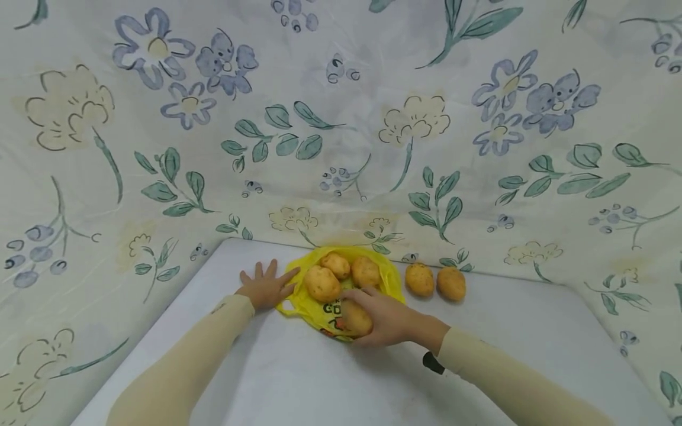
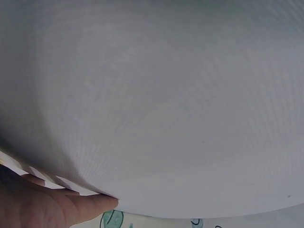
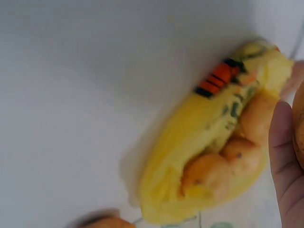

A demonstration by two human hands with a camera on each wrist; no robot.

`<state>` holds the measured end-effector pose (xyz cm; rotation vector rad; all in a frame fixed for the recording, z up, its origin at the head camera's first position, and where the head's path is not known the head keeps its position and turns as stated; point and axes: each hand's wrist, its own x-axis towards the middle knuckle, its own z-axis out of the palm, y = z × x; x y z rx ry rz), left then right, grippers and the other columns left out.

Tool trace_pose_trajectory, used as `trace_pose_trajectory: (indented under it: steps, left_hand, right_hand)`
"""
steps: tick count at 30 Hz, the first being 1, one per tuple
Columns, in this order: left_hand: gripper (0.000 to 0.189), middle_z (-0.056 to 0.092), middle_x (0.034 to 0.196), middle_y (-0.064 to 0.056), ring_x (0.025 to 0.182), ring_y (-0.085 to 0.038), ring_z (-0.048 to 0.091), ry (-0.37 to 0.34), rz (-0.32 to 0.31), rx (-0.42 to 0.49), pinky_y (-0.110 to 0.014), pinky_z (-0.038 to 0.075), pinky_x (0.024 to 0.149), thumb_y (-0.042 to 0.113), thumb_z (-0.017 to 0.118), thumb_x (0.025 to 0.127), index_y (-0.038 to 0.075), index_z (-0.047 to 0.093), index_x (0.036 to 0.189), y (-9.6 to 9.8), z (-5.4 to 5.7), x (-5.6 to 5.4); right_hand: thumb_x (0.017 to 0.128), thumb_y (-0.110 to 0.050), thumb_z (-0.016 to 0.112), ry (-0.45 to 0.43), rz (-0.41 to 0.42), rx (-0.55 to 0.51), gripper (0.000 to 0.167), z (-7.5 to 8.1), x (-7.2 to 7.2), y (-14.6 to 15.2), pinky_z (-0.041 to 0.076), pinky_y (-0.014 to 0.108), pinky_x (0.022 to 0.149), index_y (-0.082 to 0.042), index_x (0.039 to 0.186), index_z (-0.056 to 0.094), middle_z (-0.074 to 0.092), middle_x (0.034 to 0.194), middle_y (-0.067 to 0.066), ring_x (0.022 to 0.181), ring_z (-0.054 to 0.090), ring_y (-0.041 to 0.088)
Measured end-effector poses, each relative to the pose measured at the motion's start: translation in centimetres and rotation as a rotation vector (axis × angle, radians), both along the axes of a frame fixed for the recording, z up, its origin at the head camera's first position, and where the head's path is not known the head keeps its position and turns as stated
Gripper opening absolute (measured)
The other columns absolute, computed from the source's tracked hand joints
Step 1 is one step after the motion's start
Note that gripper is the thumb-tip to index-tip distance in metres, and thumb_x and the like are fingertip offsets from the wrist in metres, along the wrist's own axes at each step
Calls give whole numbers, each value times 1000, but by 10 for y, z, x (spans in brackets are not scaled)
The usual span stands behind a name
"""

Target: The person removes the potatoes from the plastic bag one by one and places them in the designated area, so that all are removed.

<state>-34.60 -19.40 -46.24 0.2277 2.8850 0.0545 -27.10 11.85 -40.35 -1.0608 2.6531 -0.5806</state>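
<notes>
From my head view, nearest to me, the right hand [image 1: 386,319] curls round a potato [image 1: 358,319], which lies between thumb and fingers over the near right part of a yellow plastic bag [image 1: 309,310]. I can't tell whether that potato touches the plastic. The left hand [image 1: 266,290] grasps nothing: its fingers are spread and straight, the tips on the bag's left edge. My left wrist view shows little beyond that hand's edge and pale surface.

Under everything I have a smooth white tabletop [image 1: 319,378]. A small dark object [image 1: 433,362], too unclear for me to name, shows by the right cuff.

Beyond the held potato, three more potatoes [image 1: 322,284] sit close together in the bag; the right hand hides some of the bag's printing from me. To the right, outside the bag, two loose potatoes [image 1: 436,283] stand side by side near the back edge. Furthest off, a pale cloth [image 1: 341,165] with blue flowers and green leaves fills my background.
</notes>
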Motion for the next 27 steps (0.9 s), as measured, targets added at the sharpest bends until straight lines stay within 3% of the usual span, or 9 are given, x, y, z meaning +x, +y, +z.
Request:
trace_pose_trajectory:
  steps: [11,15,19,27]
  left_hand:
    - [64,10,162,-28,143,-62,9,-10,-3,3,-84,9,103,64,24,100,35,19,158,-1,-2,0]
    - [65,11,162,-29,143,-62,9,-6,-14,13,-85,10,102,65,24,100,35,19,158,-1,-1,0]
    - [64,11,163,-28,143,-62,10,-4,-18,5,-85,10,102,65,22,100,36,18,158,-1,0,-2]
    - [67,10,163,-27,143,-62,9,-13,-2,5,-84,9,103,68,22,99,36,18,158,-1,-3,-3]
  right_hand:
    - [76,-25,84,80,-78,-162,84,26,-16,25,57,40,82,-27,146,37,47,139,9,111,56,23]
    - [75,-23,84,114,-80,-223,83,30,-21,34,55,42,86,-22,145,39,49,140,7,114,55,23]
    - [75,-23,84,125,-87,-239,82,32,-23,38,54,42,88,-19,145,40,50,139,5,114,54,22]
    - [77,-26,84,109,-101,-223,82,30,-22,42,52,43,92,-25,145,38,48,145,1,120,53,21]
